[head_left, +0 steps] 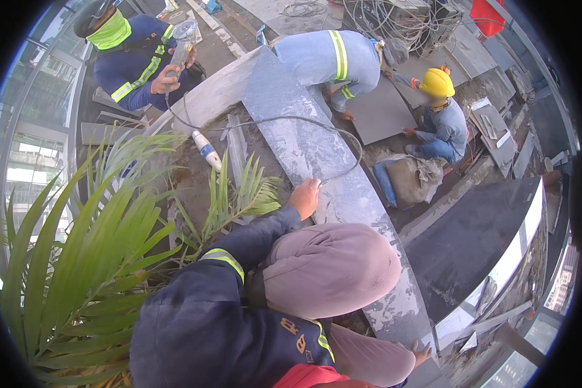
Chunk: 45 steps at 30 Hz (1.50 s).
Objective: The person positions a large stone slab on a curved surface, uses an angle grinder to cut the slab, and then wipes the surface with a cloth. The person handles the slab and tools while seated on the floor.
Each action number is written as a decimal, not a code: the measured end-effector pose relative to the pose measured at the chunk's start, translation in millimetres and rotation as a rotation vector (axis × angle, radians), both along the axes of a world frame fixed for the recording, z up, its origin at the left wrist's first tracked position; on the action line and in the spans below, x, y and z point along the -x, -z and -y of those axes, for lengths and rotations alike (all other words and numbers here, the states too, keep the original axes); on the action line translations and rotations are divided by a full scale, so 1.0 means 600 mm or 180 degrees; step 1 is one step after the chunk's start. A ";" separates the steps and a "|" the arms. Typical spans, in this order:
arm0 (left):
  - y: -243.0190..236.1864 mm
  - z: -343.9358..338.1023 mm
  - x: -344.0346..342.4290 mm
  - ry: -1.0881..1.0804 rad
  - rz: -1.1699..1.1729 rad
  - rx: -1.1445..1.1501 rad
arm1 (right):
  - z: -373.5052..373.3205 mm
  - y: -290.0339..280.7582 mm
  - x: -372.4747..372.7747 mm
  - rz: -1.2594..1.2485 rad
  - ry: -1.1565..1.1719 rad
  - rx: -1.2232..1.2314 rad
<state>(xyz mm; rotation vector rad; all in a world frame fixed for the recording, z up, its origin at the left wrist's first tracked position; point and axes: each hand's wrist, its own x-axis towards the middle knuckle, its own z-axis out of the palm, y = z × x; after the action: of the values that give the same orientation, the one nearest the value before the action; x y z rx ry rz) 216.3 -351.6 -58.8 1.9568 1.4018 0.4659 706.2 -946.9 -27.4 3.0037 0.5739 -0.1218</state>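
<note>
My left hand [306, 198] is over the long grey stone slab [323, 155], its fingers closed. A dark cable [291, 118] loops over the slab and runs to its fingertips; the fingers hide the rest. My right hand [423, 354] shows past my knee at the slab's near right edge, fingers apart and nothing seen in them. White smears mark the slab. Left of it lies a whitish cylindrical tool or connector [207, 153] with a blue band, joined to a cable. A co-worker at the far left holds a hand-held power tool [178, 61].
Palm fronds [90, 258] crowd my left side. Two co-workers handle a dark grey panel [378, 113] at the far right. Nearer are a filled sack [414, 181] and a large black panel [472, 239] with a shiny white edge. Tangled cables [401, 26] lie at the back.
</note>
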 end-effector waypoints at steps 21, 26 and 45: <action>-0.171 -0.104 0.155 -0.1049 -0.1411 -0.0173 | -0.285 -0.198 0.025 -0.0522 -0.1098 -0.0870; 0.127 0.033 0.263 -0.2462 -0.1783 0.0582 | -0.233 -0.213 -0.071 -0.0678 -0.1069 -0.0783; 0.139 0.128 0.304 -0.2409 -0.0303 0.2092 | -0.657 0.038 0.193 -0.1900 -0.2460 -0.0385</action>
<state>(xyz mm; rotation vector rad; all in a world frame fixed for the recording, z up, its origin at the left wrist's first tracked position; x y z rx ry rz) 34.2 -428.5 -142.5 0.9038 2.0224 0.1872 590.5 -552.6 -50.3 2.5678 1.7744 -0.9478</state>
